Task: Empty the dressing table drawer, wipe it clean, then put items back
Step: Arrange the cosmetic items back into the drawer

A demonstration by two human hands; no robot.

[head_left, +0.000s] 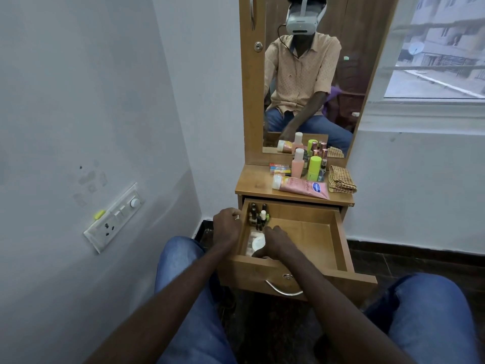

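Note:
The wooden drawer of the dressing table stands pulled open. Several small dark bottles stand in its far left corner. A white round-topped item lies at the drawer's left side. My right hand reaches into the drawer and its fingers curl round that white item. My left hand grips the drawer's left wall. On the table top lie a pink tube, a pink bottle, a green bottle, small flat packs and a folded checked cloth.
A mirror rises behind the table top and reflects me seated. A white wall with a switch panel is on the left. A window is at the right. My knees in jeans flank the drawer, whose metal handle faces me.

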